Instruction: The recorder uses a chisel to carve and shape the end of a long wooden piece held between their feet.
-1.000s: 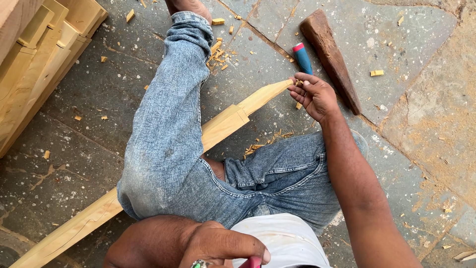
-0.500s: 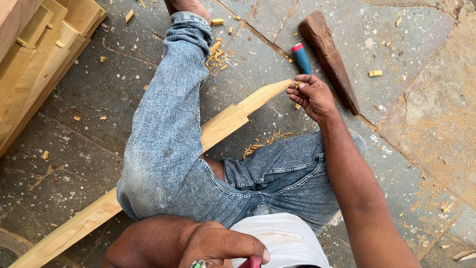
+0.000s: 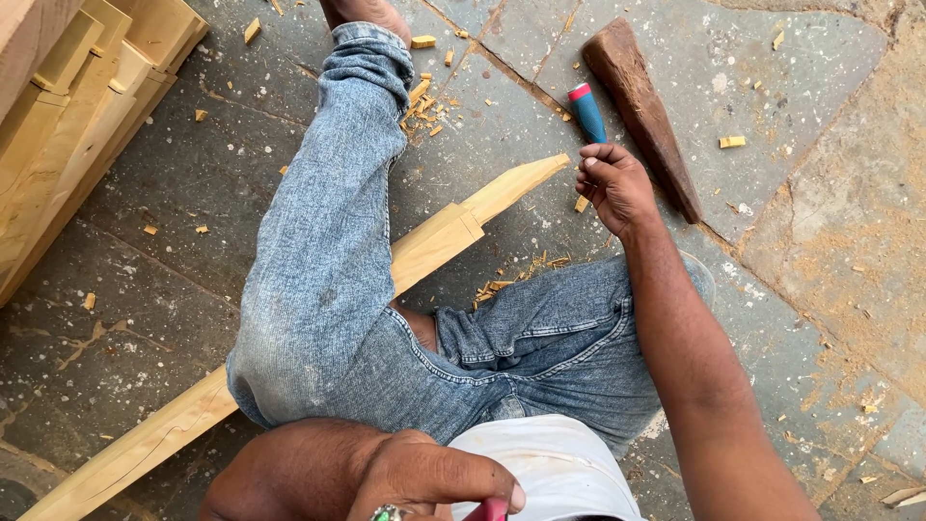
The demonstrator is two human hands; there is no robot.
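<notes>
Right hand (image 3: 615,183) is loosely curled, fingers bent in, thumb side toward the chisel (image 3: 586,112) — whether it actually grips anything I cannot tell; the fingertips sit at the lower end of the blue handle with its red cap, touching or nearly so. One chisel, lying on the stone floor (image 3: 810,222) just above the hand. One dark wooden mallet (image 3: 644,114) lies right beside the chisel, on its far side from the plank, running past the knuckles. One long pale plank (image 3: 429,246) with a tapered tip ends just left of the hand, close but apart; it passes under the bent leg in blue jeans (image 3: 323,260). Left hand (image 3: 434,482) is at the bottom edge, closed around something small and red (image 3: 487,511) — only a sliver shows, kind unclear; a ring on one finger. A stack of pale timber pieces (image 3: 68,116) sits far left, well apart from both hands. Small wood chips (image 3: 424,96) are scattered on the floor, too many to count.
</notes>
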